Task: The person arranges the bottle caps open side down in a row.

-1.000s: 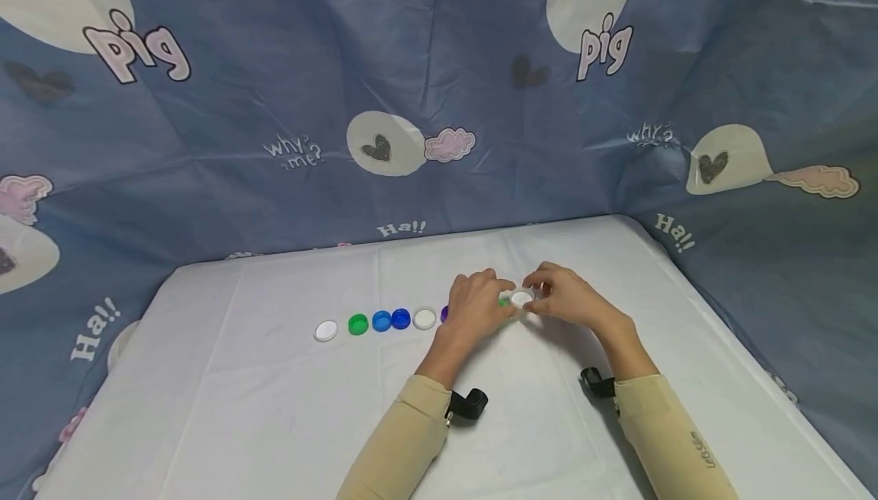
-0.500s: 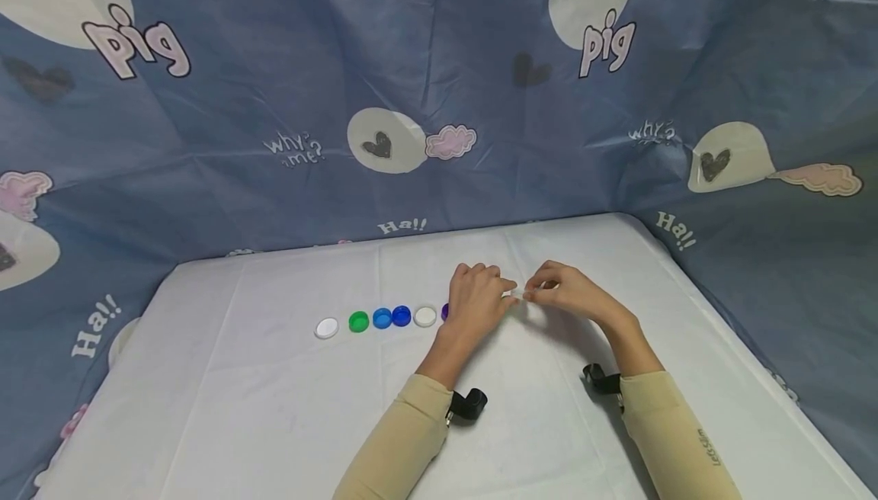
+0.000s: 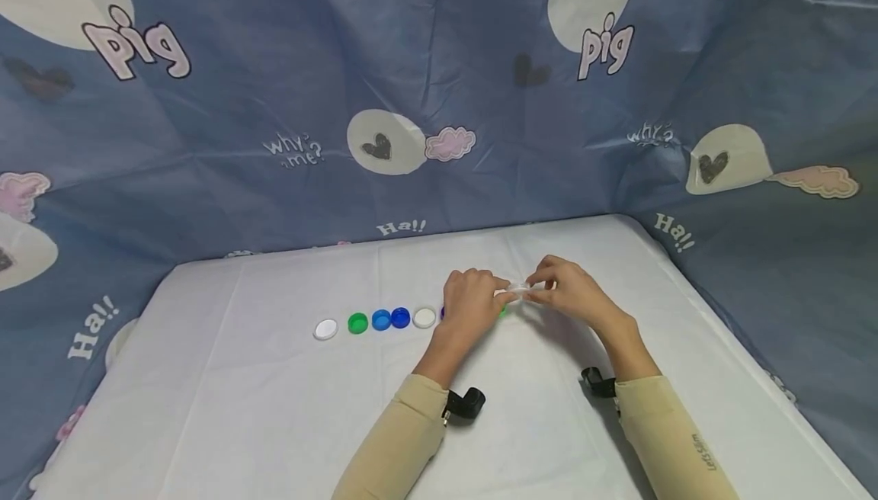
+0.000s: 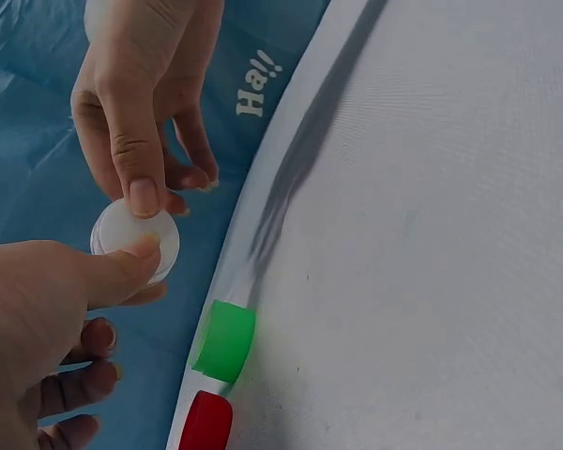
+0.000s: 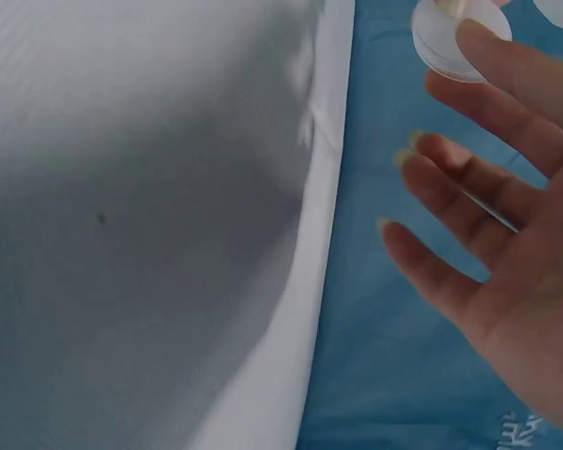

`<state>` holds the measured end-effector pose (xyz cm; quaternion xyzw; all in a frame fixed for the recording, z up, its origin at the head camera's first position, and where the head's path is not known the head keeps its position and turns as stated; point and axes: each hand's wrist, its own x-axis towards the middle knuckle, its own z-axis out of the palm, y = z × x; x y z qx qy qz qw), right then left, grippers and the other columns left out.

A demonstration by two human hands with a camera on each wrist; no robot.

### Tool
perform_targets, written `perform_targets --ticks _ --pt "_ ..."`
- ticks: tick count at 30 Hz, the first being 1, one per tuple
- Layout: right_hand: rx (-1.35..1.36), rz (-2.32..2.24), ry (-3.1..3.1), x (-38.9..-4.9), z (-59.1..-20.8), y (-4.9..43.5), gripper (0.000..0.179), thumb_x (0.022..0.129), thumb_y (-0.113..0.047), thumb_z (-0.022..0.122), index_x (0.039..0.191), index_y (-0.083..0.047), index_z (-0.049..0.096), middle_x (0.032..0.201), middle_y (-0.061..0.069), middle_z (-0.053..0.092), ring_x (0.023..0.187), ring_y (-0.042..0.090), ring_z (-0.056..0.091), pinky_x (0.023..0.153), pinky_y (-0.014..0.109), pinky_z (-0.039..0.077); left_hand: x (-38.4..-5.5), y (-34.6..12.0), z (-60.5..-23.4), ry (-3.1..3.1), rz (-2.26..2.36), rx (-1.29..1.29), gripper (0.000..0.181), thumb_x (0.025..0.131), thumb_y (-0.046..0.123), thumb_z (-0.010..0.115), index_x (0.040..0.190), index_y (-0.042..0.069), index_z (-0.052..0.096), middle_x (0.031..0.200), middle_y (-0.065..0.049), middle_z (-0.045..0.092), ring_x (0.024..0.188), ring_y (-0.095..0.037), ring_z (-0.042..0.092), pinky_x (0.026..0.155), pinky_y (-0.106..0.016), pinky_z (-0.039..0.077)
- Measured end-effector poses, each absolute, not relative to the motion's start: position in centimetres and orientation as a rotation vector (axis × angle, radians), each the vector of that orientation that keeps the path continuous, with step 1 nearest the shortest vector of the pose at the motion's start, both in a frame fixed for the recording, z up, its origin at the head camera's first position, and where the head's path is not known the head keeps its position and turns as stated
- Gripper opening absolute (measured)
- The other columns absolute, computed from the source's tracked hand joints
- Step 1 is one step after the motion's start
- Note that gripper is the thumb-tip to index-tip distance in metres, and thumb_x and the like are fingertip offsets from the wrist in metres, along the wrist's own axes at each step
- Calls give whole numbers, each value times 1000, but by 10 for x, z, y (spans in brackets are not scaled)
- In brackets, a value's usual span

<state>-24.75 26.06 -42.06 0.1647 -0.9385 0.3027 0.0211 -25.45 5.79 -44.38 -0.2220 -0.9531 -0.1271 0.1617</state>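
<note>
Our left hand (image 3: 472,300) and right hand (image 3: 572,293) both pinch the white disc (image 4: 122,230) above the bench (image 3: 274,408), near the green bottle cap (image 4: 225,342). We should press evenly at opposite edges, lightly enough that it doesn't slip.

White lid (image 3: 519,288) now sits slightly higher and tipped nearly edge-on; a second ago I saw its round face. Green cap (image 3: 504,311), covered half a second ago, now peeks out below the left hand (image 3: 470,303).
</note>
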Motion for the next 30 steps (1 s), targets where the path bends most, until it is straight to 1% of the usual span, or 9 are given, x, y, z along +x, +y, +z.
perform_targets --ticks 4,8,11,15,19,21,26,30 --pt "511 887 -2879 -246 -419 257 22 86 -27 78 101 -11 79 102 1 64 83 16 57 68 29 45 -253 56 -443 -2746 -450 -609 33 86 57 67 110 36 77 97 9 77 80 -14 67 76 -34 45" --pt "514 928 -2864 -246 -420 256 19 87 -24 77 99 -10 79 102 2 63 83 16 56 68 30 46 -252 56 -440 -2763 -451 -615 33 86 57 67 109 36 77 99 9 77 81 -14 68 76 -34 46" --pt "539 1004 -2862 -246 -421 258 15 88 -20 76 96 -8 79 101 5 62 82 17 54 68 31 45 -251 57 -439 -2774 -408 -618 35 83 58 70 110 37 77 97 9 76 81 -14 67 75 -33 46" --pt "548 1127 -2859 -247 -423 260 11 88 -17 75 88 -7 79 97 7 62 80 17 52 68 29 45 -250 58 -439 -2773 -349 -623 42 75 59 78 111 38 76 93 9 75 79 -13 65 74 -33 44" --pt "539 1244 -2863 -247 -424 262 14 89 -16 73 82 -5 77 96 7 61 82 18 53 68 28 46 -250 58 -440 -2733 -321 -646 44 73 56 81 113 38 75 93 10 74 79 -13 65 78 -33 44" --pt "544 1309 -2864 -247 -423 263 17 90 -16 72 82 -2 76 96 8 61 84 19 53 70 29 47 -250 58 -439 -2709 -303 -661 43 74 55 80 114 38 74 94 11 74 80 -12 65 81 -34 45" --pt "537 1450 -2862 -249 -424 268 19 91 -17 68 84 -1 77 99 9 64 93 23 56 83 35 46 -250 57 -437 -2652 -264 -693 44 78 56 77 119 41 70 99 13 73 85 -10 65 86 -33 45" --pt "486 1544 -2874 -249 -425 273 20 93 -24 67 88 -8 79 103 10 64 97 24 58 88 38 47 -249 56 -437 -2599 -249 -718 46 79 59 75 121 43 68 98 14 72 86 -9 64 87 -32 44"
